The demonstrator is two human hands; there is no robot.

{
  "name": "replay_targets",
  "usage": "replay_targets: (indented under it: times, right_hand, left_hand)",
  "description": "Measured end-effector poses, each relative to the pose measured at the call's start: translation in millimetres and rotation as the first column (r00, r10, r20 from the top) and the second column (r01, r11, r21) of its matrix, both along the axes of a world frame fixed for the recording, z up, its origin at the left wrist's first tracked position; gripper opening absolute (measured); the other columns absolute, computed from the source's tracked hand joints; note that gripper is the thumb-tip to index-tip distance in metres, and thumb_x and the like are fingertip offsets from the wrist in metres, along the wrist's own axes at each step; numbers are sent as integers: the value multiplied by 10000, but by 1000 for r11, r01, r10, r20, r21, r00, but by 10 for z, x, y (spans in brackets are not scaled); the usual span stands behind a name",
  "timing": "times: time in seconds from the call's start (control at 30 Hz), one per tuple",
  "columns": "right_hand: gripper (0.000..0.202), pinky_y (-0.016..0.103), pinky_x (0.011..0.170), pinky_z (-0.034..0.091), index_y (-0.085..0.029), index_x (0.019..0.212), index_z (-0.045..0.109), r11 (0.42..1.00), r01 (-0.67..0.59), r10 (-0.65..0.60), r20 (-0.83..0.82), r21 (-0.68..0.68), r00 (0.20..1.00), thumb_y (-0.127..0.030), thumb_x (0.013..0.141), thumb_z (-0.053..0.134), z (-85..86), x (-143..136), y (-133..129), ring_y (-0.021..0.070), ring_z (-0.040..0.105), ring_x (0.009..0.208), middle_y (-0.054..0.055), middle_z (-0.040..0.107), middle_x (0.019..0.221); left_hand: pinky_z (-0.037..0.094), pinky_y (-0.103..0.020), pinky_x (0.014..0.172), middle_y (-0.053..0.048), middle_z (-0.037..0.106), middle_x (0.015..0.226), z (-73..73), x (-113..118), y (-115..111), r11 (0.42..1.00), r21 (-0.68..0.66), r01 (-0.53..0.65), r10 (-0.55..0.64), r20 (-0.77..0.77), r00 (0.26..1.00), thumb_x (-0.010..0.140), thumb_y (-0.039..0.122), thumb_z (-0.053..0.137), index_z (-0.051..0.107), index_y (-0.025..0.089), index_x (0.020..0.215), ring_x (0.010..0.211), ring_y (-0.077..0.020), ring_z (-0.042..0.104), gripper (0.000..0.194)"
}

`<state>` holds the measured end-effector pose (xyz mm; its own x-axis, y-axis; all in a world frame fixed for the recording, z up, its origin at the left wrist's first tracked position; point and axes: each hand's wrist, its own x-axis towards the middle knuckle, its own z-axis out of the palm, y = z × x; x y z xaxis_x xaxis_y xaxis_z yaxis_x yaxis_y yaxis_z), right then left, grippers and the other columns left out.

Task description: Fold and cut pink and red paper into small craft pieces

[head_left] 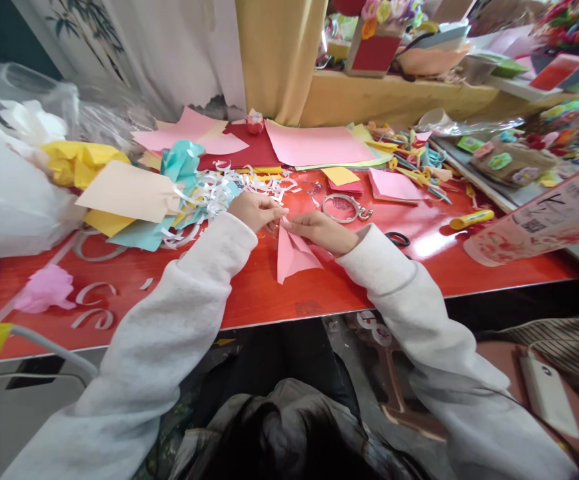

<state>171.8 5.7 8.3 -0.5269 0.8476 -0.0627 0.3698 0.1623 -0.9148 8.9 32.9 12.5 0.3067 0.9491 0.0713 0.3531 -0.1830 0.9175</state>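
Near the front edge of the red desk (254, 293), around its middle, the pink folded paper (293, 257) hangs between two hands, with its wide end toward the person. The left hand (255, 212) has its grip closed in a pinch at the narrow tip. The right hand (323, 231) also pinches, thumb and fingers on the upper side of the same paper, just beside the left fingertips. I think both hold so close together to keep the fold from opening.

Toward the front left corner lie a purple crumpled paper (46, 289) and some curled strips (96, 315). At the right side stands a printed cup (544, 215), apart from the hands, probably so that it does not disturb them.

Farther, a silvery ring (340, 208) lies beyond the right hand, and behind it a stack of pink squares (394, 185), perhaps placed there for easy reach. Along the far edge, a large pink sheet (314, 144) lies flat upon other sheets.
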Motion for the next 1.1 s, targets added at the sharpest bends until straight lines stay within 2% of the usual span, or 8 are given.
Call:
replay_targets:
  times: [0.13, 0.3, 0.5, 0.7, 0.83, 0.97, 1.1]
  right_hand:
    - [369, 216, 442, 168, -160, 551, 344, 1000, -24, 24, -15, -18, 1000, -325, 849, 487, 18, 11, -4, 25, 222, 436, -87, 261, 477]
    - [387, 212, 432, 164, -172, 532, 287, 1000, -20, 18, -78, -20, 997, -212, 791, 573, -9, 23, 25, 18, 216, 438, -97, 229, 487]
    - [373, 213, 424, 153, -170, 523, 295, 1000, -13, 11, -132, -11, 991, -159, 783, 563, -26, 25, 37, 14, 201, 431, -100, 224, 490]
    - [380, 207, 414, 149, -167, 511, 301, 995, 10, -25, -153, -96, 988, -147, 769, 580, 2, 15, 21, 9, 212, 421, -101, 232, 478]
    - [329, 205, 411, 152, -148, 534, 376, 992, 19, -37, -141, -129, 989, -201, 763, 605, 28, 13, 7, 8, 224, 417, -99, 269, 474]
    - [283, 203, 410, 157, -121, 604, 462, 983, -21, -5, -140, -182, 990, -289, 816, 544, 36, 16, -7, 8, 232, 416, -90, 313, 488]
    - [320, 200, 398, 146, -121, 586, 450, 979, -35, 7, -136, -202, 991, -308, 838, 511, 41, 14, -15, 5, 220, 402, -93, 305, 464]
  left_hand:
    - [474, -204, 522, -4, 580, 505, -32, -22, 28, 995, 83, -51, 55, -48, 997, 681, 356, 644, 628, 128, 616, 477, -84, 547, 238]
    - [454, -197, 537, 3, 574, 508, -47, -6, 20, 991, 113, -73, 84, -91, 992, 711, 359, 605, 606, 133, 621, 494, -86, 555, 243]
    - [421, -183, 519, 20, 564, 523, -56, 32, -8, 981, 133, -144, 166, -172, 971, 745, 354, 577, 588, 144, 643, 492, -75, 551, 234]
    - [464, -207, 483, 0, 552, 531, -27, 20, 6, 999, -2, -53, 53, 13, 998, 792, 363, 523, 560, 125, 593, 456, -78, 536, 313]
    - [467, -201, 483, 6, 559, 526, -18, -2, 22, 999, -42, -7, 8, 23, 1000, 674, 239, 670, 601, 114, 645, 461, -75, 527, 146]
    - [458, -190, 500, 10, 556, 516, -39, -28, 36, 1000, 16, 26, -27, 56, 998, 686, 223, 648, 619, 116, 657, 468, -66, 521, 115]
    - [452, -192, 520, 3, 573, 534, -54, -40, 39, 997, 81, 15, -19, 52, 998, 679, 248, 653, 625, 117, 664, 487, -67, 530, 135]
